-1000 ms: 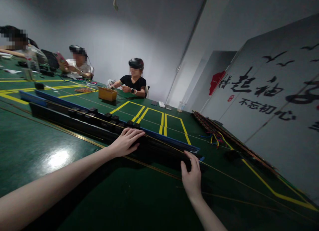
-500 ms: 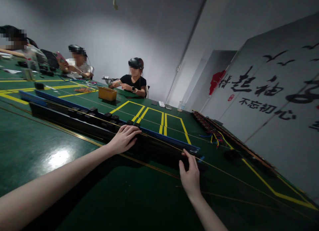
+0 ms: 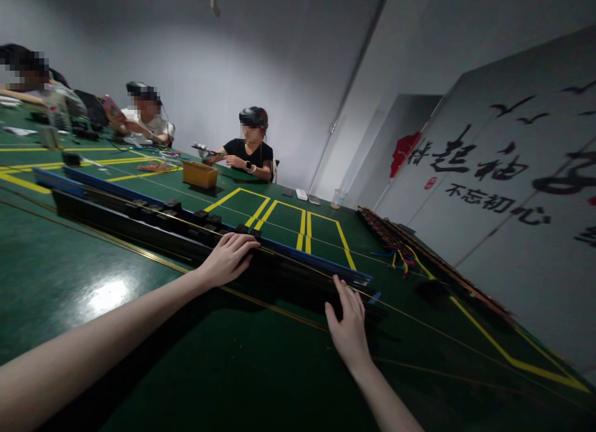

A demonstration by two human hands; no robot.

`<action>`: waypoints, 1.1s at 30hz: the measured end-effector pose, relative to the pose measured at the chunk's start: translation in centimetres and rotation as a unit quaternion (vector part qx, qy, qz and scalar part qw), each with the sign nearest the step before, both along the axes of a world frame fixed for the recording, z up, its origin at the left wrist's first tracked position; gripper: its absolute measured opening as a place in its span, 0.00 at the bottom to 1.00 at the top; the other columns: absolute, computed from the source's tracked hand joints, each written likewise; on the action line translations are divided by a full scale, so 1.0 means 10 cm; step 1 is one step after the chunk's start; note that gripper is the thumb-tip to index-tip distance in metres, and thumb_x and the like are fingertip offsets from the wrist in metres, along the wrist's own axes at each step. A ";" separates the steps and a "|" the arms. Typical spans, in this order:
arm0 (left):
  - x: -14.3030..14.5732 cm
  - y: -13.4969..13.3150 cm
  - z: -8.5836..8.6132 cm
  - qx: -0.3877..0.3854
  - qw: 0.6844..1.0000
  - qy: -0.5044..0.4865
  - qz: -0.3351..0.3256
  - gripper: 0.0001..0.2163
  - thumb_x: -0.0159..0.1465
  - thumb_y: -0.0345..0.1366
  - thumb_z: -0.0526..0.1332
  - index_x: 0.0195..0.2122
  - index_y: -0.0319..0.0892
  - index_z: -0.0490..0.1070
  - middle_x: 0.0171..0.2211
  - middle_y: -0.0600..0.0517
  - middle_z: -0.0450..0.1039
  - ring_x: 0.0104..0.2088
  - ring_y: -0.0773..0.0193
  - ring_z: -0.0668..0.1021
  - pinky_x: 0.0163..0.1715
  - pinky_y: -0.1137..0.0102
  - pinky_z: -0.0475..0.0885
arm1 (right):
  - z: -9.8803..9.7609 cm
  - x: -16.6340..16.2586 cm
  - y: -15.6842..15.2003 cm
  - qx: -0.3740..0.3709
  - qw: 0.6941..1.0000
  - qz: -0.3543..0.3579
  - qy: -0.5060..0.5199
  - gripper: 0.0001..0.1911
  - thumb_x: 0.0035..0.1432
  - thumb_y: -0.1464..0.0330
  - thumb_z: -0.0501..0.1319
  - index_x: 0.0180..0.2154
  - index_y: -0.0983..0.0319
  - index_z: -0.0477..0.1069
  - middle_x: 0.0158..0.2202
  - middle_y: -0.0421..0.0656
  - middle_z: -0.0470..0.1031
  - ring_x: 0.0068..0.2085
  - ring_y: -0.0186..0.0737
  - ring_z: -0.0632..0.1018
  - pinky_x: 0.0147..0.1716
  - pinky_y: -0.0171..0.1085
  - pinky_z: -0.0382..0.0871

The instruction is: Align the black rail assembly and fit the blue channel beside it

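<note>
A long black rail [image 3: 139, 224] lies across the green table [image 3: 261, 370], running from far left to near right, with several small black blocks [image 3: 205, 218] seated along its top. My left hand [image 3: 228, 258] rests flat on the rail near its middle, fingers over the top edge. My right hand [image 3: 348, 326] presses on the rail's near right end, fingers spread against its side. A blue strip [image 3: 307, 261] lies right behind the rail.
A bundle of coloured wires on a long board [image 3: 400, 246] lies at the right. A yellow box [image 3: 200, 174] stands farther back. Three people sit at the far side, one in black [image 3: 249, 153] holding a tool. Small items [image 3: 302, 196] and a cup [image 3: 338, 199] sit near the wall.
My right hand has slid a little to the left along the rail's end. My left hand has stayed on the rail. The person in black has raised a tool.
</note>
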State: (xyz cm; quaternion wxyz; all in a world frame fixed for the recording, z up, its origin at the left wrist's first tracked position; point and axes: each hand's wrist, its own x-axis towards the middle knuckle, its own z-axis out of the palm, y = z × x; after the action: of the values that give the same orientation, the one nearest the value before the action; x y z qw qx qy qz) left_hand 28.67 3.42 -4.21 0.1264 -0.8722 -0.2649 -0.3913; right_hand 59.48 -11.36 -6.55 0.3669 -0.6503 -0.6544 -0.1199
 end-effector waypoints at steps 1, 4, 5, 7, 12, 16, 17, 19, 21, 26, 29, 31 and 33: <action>0.00 0.00 0.00 0.002 1.000 0.000 0.001 0.14 0.69 0.33 0.49 0.53 0.41 0.65 0.51 0.45 0.69 0.50 0.57 0.70 0.53 0.59 0.60 | -0.01 0.00 0.00 0.000 1.000 0.001 -0.008 0.29 0.64 0.63 0.51 0.65 0.61 0.57 0.62 0.49 0.64 0.64 0.46 0.63 0.65 0.56 0.49; -0.01 0.00 0.00 0.009 1.000 0.003 0.004 0.14 0.69 0.33 0.49 0.54 0.41 0.64 0.51 0.45 0.69 0.50 0.57 0.71 0.53 0.59 0.60 | -0.02 0.00 0.01 -0.004 1.000 -0.001 -0.022 0.30 0.64 0.63 0.52 0.66 0.59 0.54 0.62 0.48 0.64 0.64 0.46 0.63 0.65 0.56 0.48; -0.02 0.00 0.00 0.012 1.000 0.004 0.006 0.15 0.69 0.33 0.49 0.54 0.41 0.64 0.51 0.45 0.69 0.50 0.56 0.70 0.53 0.59 0.60 | -0.03 0.00 0.01 -0.006 1.000 0.000 -0.025 0.30 0.64 0.63 0.52 0.66 0.59 0.54 0.62 0.48 0.64 0.63 0.46 0.63 0.65 0.56 0.48; -0.02 0.01 0.00 0.018 1.000 0.006 0.010 0.15 0.69 0.33 0.49 0.56 0.41 0.63 0.52 0.45 0.69 0.50 0.56 0.70 0.53 0.59 0.60 | -0.03 0.00 0.01 -0.010 0.999 0.000 -0.031 0.31 0.63 0.63 0.52 0.66 0.59 0.53 0.61 0.48 0.65 0.63 0.46 0.64 0.65 0.57 0.47; -0.03 0.02 0.00 0.019 1.000 0.004 0.015 0.15 0.69 0.34 0.49 0.55 0.41 0.63 0.51 0.45 0.69 0.49 0.56 0.71 0.53 0.59 0.60 | -0.03 -0.01 0.01 -0.021 0.999 -0.003 -0.035 0.32 0.63 0.63 0.52 0.67 0.57 0.51 0.60 0.47 0.66 0.62 0.45 0.65 0.65 0.56 0.47; -0.03 0.02 0.01 0.013 1.000 0.001 0.008 0.14 0.68 0.34 0.50 0.53 0.41 0.64 0.50 0.45 0.69 0.48 0.56 0.71 0.52 0.60 0.60 | -0.03 -0.02 0.01 -0.024 0.999 -0.003 -0.029 0.31 0.63 0.63 0.52 0.67 0.58 0.52 0.60 0.46 0.66 0.62 0.44 0.64 0.65 0.55 0.46; -0.03 0.03 0.01 0.012 1.000 0.000 0.006 0.14 0.68 0.33 0.50 0.53 0.41 0.64 0.50 0.45 0.69 0.48 0.57 0.71 0.52 0.60 0.60 | -0.03 -0.02 0.01 -0.025 0.999 -0.001 -0.025 0.31 0.63 0.63 0.52 0.66 0.58 0.52 0.60 0.46 0.66 0.62 0.44 0.65 0.65 0.55 0.46; -0.03 0.03 0.02 0.008 1.000 -0.002 0.001 0.13 0.68 0.33 0.50 0.52 0.41 0.64 0.49 0.46 0.69 0.48 0.57 0.71 0.52 0.60 0.61 | -0.02 -0.03 0.01 -0.025 1.000 0.000 -0.014 0.31 0.63 0.63 0.52 0.66 0.59 0.54 0.60 0.46 0.67 0.61 0.43 0.65 0.65 0.53 0.45; -0.03 0.04 0.02 0.003 1.000 -0.004 -0.004 0.13 0.68 0.34 0.50 0.52 0.41 0.64 0.49 0.46 0.69 0.48 0.57 0.70 0.52 0.60 0.61 | -0.02 -0.02 0.01 -0.012 1.000 -0.013 0.007 0.29 0.62 0.61 0.52 0.64 0.60 0.58 0.59 0.46 0.68 0.60 0.44 0.66 0.65 0.53 0.44; -0.04 0.05 0.01 -0.005 1.000 -0.009 -0.015 0.13 0.68 0.34 0.50 0.52 0.41 0.65 0.49 0.45 0.69 0.48 0.57 0.71 0.51 0.60 0.62 | 0.01 0.07 0.02 0.046 0.985 -0.116 0.116 0.27 0.58 0.57 0.52 0.55 0.62 0.68 0.53 0.49 0.74 0.57 0.51 0.68 0.61 0.56 0.47; -0.06 0.05 0.00 0.001 1.000 -0.009 -0.022 0.14 0.68 0.33 0.50 0.53 0.41 0.66 0.50 0.46 0.70 0.49 0.57 0.71 0.51 0.60 0.62 | 0.02 0.12 0.03 0.063 0.977 -0.137 0.151 0.29 0.56 0.56 0.53 0.54 0.63 0.69 0.53 0.50 0.73 0.56 0.53 0.68 0.59 0.56 0.48; -0.08 0.06 -0.01 0.005 1.000 -0.007 -0.028 0.15 0.68 0.33 0.50 0.54 0.42 0.65 0.50 0.46 0.70 0.49 0.57 0.71 0.52 0.60 0.62 | 0.02 0.13 0.03 0.061 0.978 -0.130 0.149 0.30 0.56 0.55 0.52 0.56 0.64 0.68 0.54 0.51 0.72 0.57 0.53 0.67 0.59 0.56 0.48; -0.10 0.06 -0.02 0.007 1.000 -0.007 -0.027 0.16 0.68 0.33 0.50 0.55 0.43 0.65 0.51 0.46 0.70 0.50 0.57 0.71 0.52 0.60 0.62 | 0.00 0.11 0.02 0.046 0.983 -0.120 0.134 0.31 0.57 0.55 0.52 0.58 0.64 0.66 0.55 0.52 0.70 0.58 0.53 0.65 0.59 0.55 0.49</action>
State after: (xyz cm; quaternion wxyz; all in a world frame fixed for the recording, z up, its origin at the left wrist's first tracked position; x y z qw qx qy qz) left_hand 27.67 4.05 -4.42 0.1201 -0.8753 -0.2390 -0.4029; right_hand 60.62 -11.13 -6.50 0.4635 -0.7165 -0.5107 -0.1046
